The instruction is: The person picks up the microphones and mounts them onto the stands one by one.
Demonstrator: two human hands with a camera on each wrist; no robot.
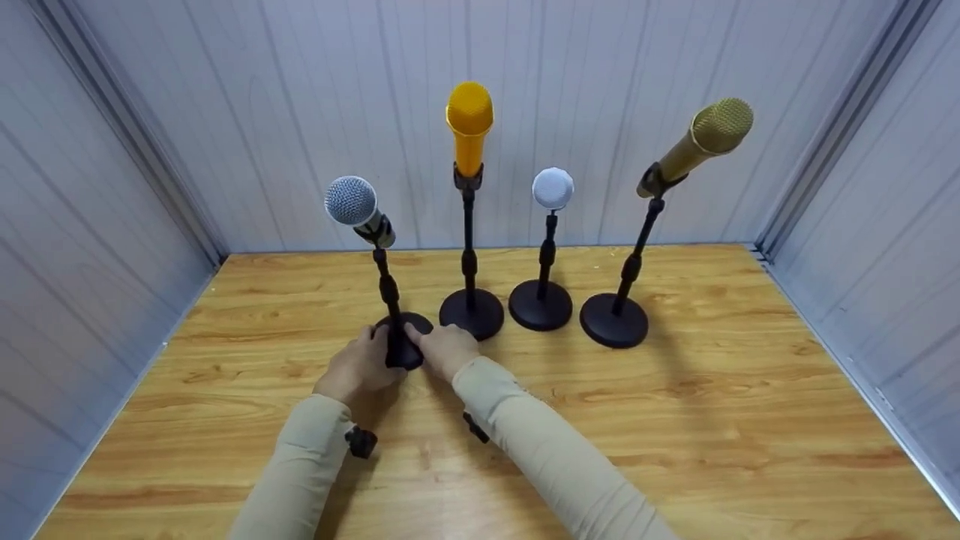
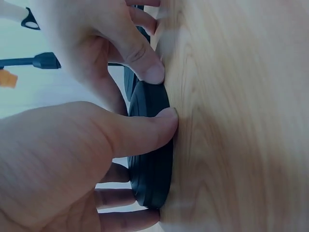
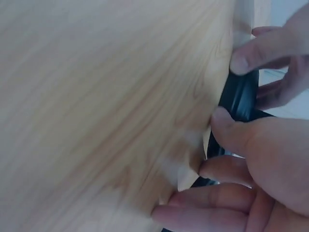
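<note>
A silver-headed microphone (image 1: pixel 352 201) sits in the clip of a black desk stand (image 1: pixel 388 291), leaning up and to the left. Both hands grip the stand's round black base (image 2: pixel 153 169) at table level. My left hand (image 1: pixel 364 365) holds its left side, the thumb on the near edge and the fingers around the far side. On the right side, my right hand (image 1: pixel 448 349) has its thumb against the near edge, close to the left thumb. The right wrist view shows both thumbs on the base (image 3: pixel 240 94); its far side is partly hidden by the hands.
To the right stand an orange microphone (image 1: pixel 469 112), a white one (image 1: pixel 553 188) and a gold one (image 1: pixel 721 126), each on a black stand. The orange one's base (image 1: pixel 472 319) is close to the right hand. Pale panels (image 1: pixel 322 90) enclose the wooden table (image 1: pixel 712 420).
</note>
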